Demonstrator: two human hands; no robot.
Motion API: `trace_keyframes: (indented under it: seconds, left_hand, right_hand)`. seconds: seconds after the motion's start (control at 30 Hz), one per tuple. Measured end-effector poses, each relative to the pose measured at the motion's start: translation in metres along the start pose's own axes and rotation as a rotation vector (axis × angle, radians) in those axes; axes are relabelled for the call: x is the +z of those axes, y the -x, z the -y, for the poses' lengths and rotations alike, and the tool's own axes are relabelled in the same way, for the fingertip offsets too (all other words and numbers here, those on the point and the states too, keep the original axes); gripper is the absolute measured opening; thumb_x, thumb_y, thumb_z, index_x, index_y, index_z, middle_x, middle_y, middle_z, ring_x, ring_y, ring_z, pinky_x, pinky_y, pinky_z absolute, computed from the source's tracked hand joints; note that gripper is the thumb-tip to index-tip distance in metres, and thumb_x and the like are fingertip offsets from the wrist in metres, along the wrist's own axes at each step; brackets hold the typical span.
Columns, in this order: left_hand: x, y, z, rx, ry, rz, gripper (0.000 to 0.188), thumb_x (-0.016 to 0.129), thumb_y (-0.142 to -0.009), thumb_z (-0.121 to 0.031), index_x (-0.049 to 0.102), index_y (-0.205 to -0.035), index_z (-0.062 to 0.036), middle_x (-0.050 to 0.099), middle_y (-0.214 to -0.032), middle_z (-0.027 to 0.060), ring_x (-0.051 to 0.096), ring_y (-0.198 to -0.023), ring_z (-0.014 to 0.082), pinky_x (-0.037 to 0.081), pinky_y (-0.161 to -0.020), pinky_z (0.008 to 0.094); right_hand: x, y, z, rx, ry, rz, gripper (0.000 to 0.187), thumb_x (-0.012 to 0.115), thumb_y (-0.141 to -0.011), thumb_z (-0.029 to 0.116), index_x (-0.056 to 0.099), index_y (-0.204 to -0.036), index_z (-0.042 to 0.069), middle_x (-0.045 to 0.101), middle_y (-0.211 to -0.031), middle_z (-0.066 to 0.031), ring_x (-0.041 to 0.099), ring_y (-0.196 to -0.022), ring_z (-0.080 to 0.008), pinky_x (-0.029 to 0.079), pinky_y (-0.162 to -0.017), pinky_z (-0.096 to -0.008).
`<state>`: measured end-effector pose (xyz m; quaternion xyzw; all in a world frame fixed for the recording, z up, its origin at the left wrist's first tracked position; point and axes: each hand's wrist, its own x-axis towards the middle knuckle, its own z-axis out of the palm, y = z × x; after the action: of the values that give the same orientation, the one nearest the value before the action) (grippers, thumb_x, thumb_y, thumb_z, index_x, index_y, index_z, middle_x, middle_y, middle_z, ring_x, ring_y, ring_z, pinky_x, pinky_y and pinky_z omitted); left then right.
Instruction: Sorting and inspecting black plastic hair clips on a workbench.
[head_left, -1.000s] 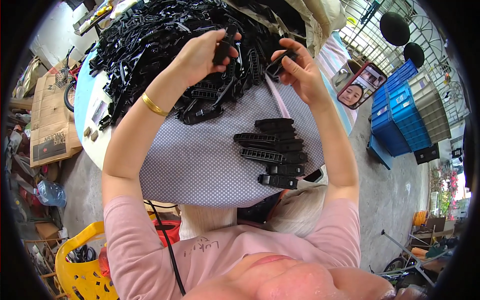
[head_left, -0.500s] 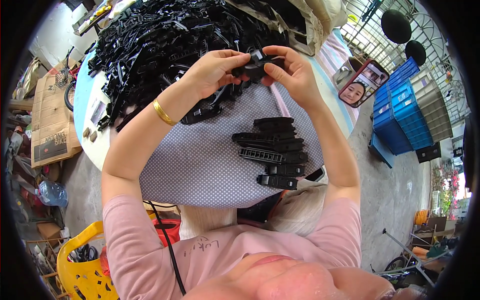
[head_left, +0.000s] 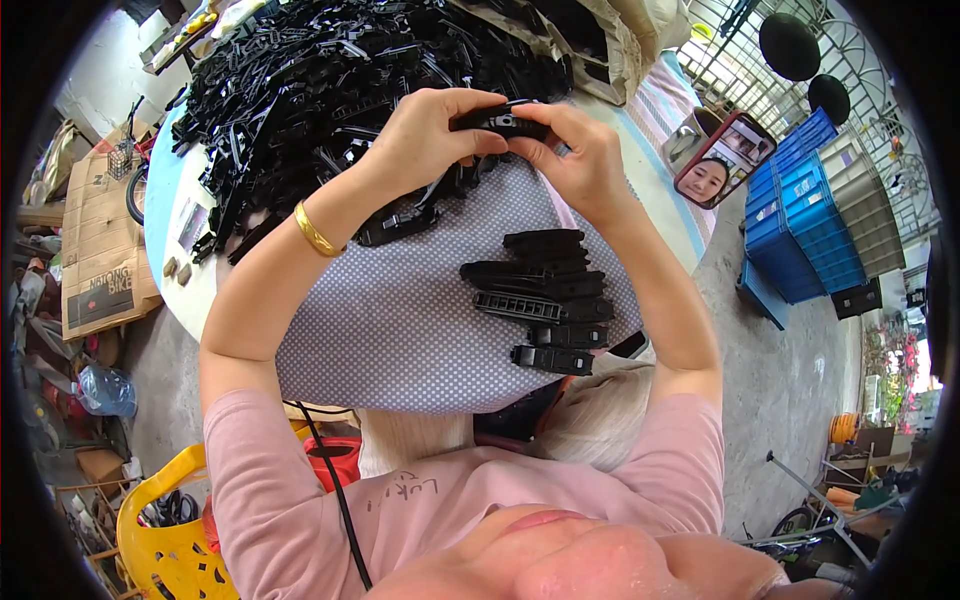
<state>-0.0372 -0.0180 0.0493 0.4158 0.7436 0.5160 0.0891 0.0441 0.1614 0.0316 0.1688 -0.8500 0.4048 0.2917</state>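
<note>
Between my two hands, above the table's far middle, is a black plastic part [head_left: 503,120], dark and elongated. My left hand [head_left: 428,130] pinches its left end between thumb and fingers; a gold bangle circles that wrist. On the other end, my right hand [head_left: 578,150] grips with thumb below and fingers over the top. The fingers hide much of the part. Nearer to me, a row of several black plastic pieces [head_left: 545,300] lies on the dotted grey cloth [head_left: 400,320], one of them showing a ribbed, ladder-like face. Just beyond my left wrist lies another black piece [head_left: 397,228].
A large heap of black plastic parts [head_left: 290,90] covers the table's far left. An open brown sack [head_left: 625,50] stands at the far edge. To the right a phone [head_left: 725,160] leans on its stand; blue crates [head_left: 800,220] stack beyond. A yellow chair [head_left: 165,530] is at lower left.
The black part has turned in my hands and now lies more level, with its long side across. Both hands have closed more firmly round its ends. The row of pieces stays put.
</note>
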Motion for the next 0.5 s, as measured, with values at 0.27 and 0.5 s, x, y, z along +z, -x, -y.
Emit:
trace_keyframes:
  seconds: [0.27, 0.5]
  left_hand:
    - [0.005, 0.003, -0.003, 0.378, -0.421, -0.007, 0.031, 0.065, -0.075, -0.009, 0.061, -0.105, -0.0012, 0.064, -0.089, 0.0151, 0.063, -0.076, 0.0283, 0.051, -0.071, 0.0318]
    - [0.006, 0.007, -0.011, 0.426, -0.449, -0.045, 0.027, 0.064, -0.077, -0.011, 0.062, -0.102, -0.0012, 0.065, -0.087, 0.0139, 0.064, -0.073, 0.0239, 0.051, -0.067, 0.0290]
  right_hand:
    - [-0.008, -0.005, -0.011, -0.184, 0.236, 0.161, 0.050, 0.079, -0.060, 0.023, 0.061, -0.101, 0.002, 0.063, -0.094, -0.0139, 0.058, -0.088, -0.0295, 0.044, -0.079, -0.0374]
    - [-0.016, -0.003, -0.009, -0.170, 0.349, 0.167, 0.043, 0.075, -0.068, 0.019, 0.060, -0.104, 0.001, 0.064, -0.098, -0.0130, 0.061, -0.080, -0.0234, 0.046, -0.075, -0.0302]
